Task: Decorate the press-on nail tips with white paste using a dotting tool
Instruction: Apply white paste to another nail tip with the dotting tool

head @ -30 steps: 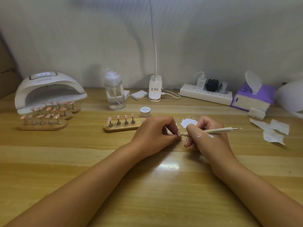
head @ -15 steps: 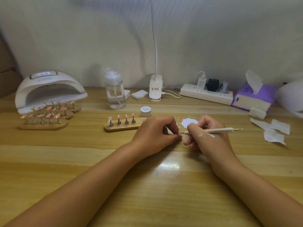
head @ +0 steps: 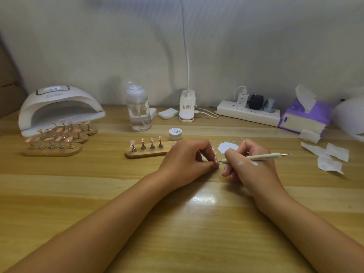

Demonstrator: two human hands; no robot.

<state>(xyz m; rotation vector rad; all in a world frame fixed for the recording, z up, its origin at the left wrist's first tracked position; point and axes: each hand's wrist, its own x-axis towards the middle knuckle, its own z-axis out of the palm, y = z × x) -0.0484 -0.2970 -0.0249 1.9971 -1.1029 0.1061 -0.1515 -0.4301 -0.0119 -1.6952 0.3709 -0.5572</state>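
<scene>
Your left hand (head: 187,160) is closed tight, fingers curled in, with thumb and forefinger pinching a small nail tip (head: 215,160) at the very end of the hand. Only a sliver of it shows between them. That hand lies low against the worktop (head: 177,223), its forearm running in from the lower left. Your right hand (head: 250,166) is curled round the dotting tool (head: 262,156) in a pen grip. The pale shaft lies almost level across the hand, its fine working end pointing left at the pinched nail tip and its metal back end sticking out to the right. Whether the point actually touches the nail tip is too small to tell. White smears sit on the back of your right hand, and its forearm comes in from the lower right. The two hands nearly meet at the middle of the worktop. Just behind your right hand a spread patch of white paste (head: 228,148) lies on the wood, and a small lidded jar (head: 175,133) stands behind your left hand. Close beside your left hand is a wooden holder (head: 147,153) carrying four pink nail tips (head: 151,140) upright on little stands. More loaded holders (head: 53,150) lie at the far left, in front of the curing lamp (head: 59,107).
</scene>
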